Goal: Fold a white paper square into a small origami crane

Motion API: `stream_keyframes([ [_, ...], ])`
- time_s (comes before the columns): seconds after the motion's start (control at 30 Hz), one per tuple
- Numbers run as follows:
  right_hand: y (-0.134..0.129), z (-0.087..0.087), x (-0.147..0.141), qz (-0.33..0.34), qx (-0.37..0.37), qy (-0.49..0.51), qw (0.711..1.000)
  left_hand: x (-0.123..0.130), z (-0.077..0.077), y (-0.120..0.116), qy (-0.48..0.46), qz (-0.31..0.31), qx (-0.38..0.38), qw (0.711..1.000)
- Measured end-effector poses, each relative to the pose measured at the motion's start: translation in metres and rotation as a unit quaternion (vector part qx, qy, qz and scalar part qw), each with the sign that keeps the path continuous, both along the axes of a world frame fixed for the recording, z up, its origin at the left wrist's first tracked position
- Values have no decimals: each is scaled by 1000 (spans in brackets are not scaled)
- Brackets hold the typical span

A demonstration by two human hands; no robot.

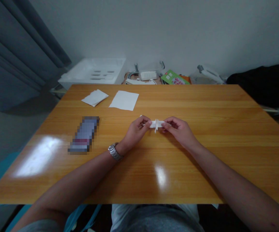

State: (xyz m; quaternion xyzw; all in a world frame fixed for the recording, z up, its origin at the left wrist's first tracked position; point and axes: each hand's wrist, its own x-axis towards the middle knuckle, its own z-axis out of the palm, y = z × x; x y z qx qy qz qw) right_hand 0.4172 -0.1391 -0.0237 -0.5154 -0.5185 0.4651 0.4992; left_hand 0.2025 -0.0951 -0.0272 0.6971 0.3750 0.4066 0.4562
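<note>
Between my hands, over the middle of the wooden table, is a small folded white paper strip with a narrow piece wrapped or tied round its centre; the piece's end hangs down. My left hand pinches the strip's left end between thumb and fingers. At the other end, my right hand grips it with thumb and fingertips. The strip runs roughly level from hand to hand. A silver watch is on my left wrist. The fingers hide both ends of the strip.
A white sheet and a folded white paper lie toward the table's back left. Nearer is a pixelated phone-like object. Behind the table are a white plastic tray, a green packet and a black cloth.
</note>
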Motion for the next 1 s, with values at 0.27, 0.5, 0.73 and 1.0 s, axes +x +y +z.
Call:
stream_keyframes([
  [0.27,-1,1,1,1,-10,-1,1000,0,5,-1,40,49,18,998],
  [0.5,2,4,4,-7,-30,4,1000,-1,4,0,45,52,14,998],
  [0.73,4,4,9,-4,-36,6,999,-2,4,1,40,54,12,998],
  [1.0,5,8,13,7,-37,-18,999,-1,3,1,34,52,13,998],
])
